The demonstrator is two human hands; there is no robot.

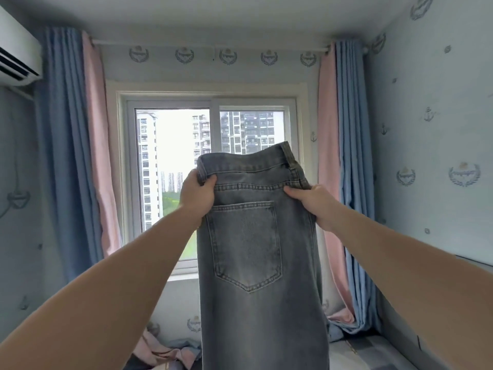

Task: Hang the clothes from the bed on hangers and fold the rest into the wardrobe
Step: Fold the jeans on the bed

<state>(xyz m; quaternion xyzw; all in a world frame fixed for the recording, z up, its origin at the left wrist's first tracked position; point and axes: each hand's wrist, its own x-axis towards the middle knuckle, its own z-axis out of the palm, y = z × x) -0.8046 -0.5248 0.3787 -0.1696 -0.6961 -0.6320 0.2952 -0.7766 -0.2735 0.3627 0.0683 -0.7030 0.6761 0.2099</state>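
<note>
Jeans (256, 263) in grey denim hang full length in front of the window (173, 145), held clear of the bed (373, 353) below its sill, probably so the legs drop straight for folding or hanging. Your left hand (197, 193) pinches the waistband corner before the window's middle. Your right hand (312, 206) grips the opposite edge lower, near the window's right frame, so the waistband tilts. One back pocket (245, 244) faces you, which suggests they're doubled lengthwise.

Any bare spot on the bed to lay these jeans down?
Bare bedding right of the jeans, below the curtain. Left of them, crumpled clothes crowd it. Behind the jeans: hidden.
</note>
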